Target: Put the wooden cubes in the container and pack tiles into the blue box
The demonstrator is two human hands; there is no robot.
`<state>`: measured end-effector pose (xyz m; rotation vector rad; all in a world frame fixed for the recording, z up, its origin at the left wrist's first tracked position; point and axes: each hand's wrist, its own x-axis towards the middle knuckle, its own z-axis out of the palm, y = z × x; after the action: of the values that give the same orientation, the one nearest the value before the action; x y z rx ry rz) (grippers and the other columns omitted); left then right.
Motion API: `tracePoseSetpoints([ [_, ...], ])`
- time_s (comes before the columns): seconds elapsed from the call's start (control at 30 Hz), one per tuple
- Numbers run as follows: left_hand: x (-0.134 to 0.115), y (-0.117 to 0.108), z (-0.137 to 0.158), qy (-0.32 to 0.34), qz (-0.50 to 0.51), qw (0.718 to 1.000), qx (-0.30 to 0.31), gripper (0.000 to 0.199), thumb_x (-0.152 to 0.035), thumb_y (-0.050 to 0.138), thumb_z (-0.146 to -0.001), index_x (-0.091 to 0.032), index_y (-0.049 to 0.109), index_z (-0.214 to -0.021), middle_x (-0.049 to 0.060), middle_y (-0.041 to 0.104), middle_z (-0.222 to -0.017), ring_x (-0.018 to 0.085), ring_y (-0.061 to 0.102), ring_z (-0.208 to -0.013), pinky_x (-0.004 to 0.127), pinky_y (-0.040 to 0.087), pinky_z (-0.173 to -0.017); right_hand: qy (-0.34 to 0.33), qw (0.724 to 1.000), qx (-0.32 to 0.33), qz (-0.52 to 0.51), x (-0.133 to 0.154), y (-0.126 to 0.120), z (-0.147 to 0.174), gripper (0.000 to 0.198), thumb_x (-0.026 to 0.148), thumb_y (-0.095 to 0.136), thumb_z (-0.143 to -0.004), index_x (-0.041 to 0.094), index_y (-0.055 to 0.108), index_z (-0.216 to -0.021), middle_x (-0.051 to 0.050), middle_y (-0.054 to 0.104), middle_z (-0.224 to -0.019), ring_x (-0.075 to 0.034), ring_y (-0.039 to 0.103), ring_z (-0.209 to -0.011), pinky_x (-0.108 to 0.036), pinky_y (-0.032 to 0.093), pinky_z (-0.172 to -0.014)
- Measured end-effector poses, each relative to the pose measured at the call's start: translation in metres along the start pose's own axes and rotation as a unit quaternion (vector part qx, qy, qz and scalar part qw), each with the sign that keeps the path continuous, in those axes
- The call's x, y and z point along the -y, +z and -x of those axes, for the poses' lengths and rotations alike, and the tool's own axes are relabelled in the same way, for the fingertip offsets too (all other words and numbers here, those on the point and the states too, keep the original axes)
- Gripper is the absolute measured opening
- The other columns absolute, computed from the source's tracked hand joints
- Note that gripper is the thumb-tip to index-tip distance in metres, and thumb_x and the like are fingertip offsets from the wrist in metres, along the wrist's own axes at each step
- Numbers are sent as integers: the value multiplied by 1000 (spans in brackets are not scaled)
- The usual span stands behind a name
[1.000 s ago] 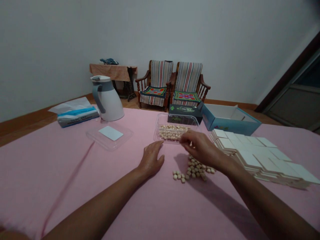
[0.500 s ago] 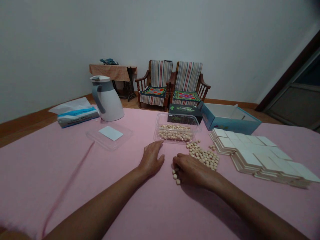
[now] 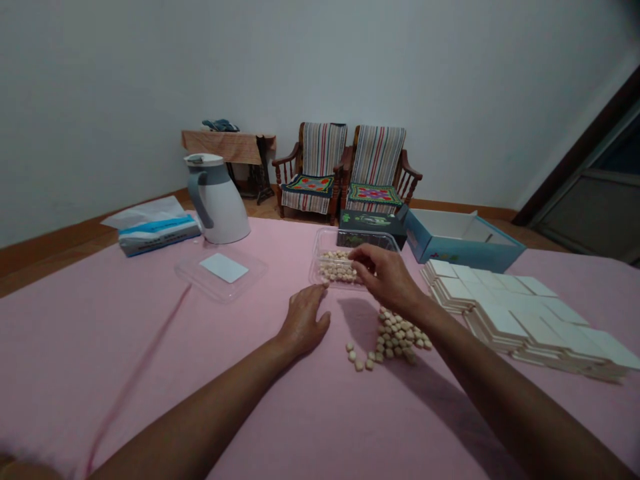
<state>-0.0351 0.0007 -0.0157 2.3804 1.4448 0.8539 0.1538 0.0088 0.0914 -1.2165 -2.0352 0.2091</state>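
Observation:
Over the near side of a clear plastic container (image 3: 315,267) hangs my right hand (image 3: 387,273), its thumb and fingers curled together. Whatever lies between those fingertips is hidden. Several small pale beige pieces (image 3: 337,268) fill part of the container; they look like little rounded blocks. My left hand (image 3: 303,321) rests on the pink cloth with fingers stretched out and thumb apart, its fingertips close to the container's front left corner. Below my right wrist lies a heap of the same beige pieces (image 3: 395,333), partly covered by the forearm, with a few strung out to the left.
Stacks of white square tiles (image 3: 500,300) stand on the right. Behind are a blue open box (image 3: 450,250) and a black box (image 3: 373,227). To the left are a clear lid (image 3: 257,270) with a white card (image 3: 224,267), a white jug (image 3: 227,210) and a tissue pack (image 3: 160,235).
My right hand has risen from the loose pieces on the cloth and moved forward over the container. A short trail of pieces now shows where it was. My left hand stays put.

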Motion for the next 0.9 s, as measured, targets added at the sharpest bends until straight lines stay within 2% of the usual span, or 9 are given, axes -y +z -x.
tracePoseSetpoints([
  [0.13,1,2,0,2,-5,1000,-3,53,-16,57,-76,-14,45,-128,13,53,-131,26,46,-123,46,34,-105,-1,985,167,29,6,1,35,14,9,53,-77,16,65,-80,-3,66,-75,-15,57,-70,-24,38,-63],
  [0.23,1,2,0,3,-6,1000,-2,53,-16,57,-77,-14,46,-128,13,54,-131,27,46,-123,46,34,-105,36,970,230,73,9,5,52,19,8,52,-77,15,66,-88,-6,67,-82,-16,58,-72,-25,38,-63],
  [0.33,0,2,0,2,-3,1000,-4,53,-16,57,-77,-14,45,-128,13,54,-130,27,46,-123,46,35,-104,50,967,225,108,2,15,54,27,7,50,-79,14,64,-102,-10,66,-97,-18,59,-84,-27,41,-70],
  [0.47,0,0,0,-3,10,1000,-11,54,-15,57,-77,-14,43,-129,13,53,-131,25,47,-122,45,35,-105,4,973,192,132,-19,40,43,33,6,42,-85,13,60,-112,-14,61,-113,-20,54,-105,-30,39,-87],
  [0.63,-2,-3,0,-2,14,1000,-5,52,-15,57,-76,-16,46,-126,12,55,-129,25,48,-121,46,35,-104,25,974,169,148,-31,64,36,27,13,38,-91,13,59,-108,-13,62,-110,-20,53,-100,-31,39,-89],
  [0.9,1,0,0,9,7,1000,-14,50,-16,57,-76,-17,48,-125,11,56,-128,26,49,-120,46,36,-104,45,971,171,163,-17,59,35,24,14,38,-91,13,57,-106,-14,59,-107,-20,51,-97,-32,40,-86],
])
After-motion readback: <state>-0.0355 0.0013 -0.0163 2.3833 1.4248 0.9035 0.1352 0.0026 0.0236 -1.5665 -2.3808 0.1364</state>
